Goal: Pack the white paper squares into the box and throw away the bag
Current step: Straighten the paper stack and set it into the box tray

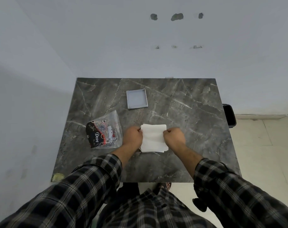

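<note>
A stack of white paper squares [154,137] lies on the dark marble table [181,104], near its middle front. My left hand [133,136] grips the stack's left edge and my right hand [173,136] grips its right edge, both with fingers curled. The clear plastic bag [105,130] with black and red print lies flat just left of my left hand. A shallow grey box [137,99] stands open and empty farther back, beyond the stack.
A black bin [229,116] stands on the floor by the table's right edge. The wall runs directly behind the table. A yellowish patch [57,177] marks the table's front left corner.
</note>
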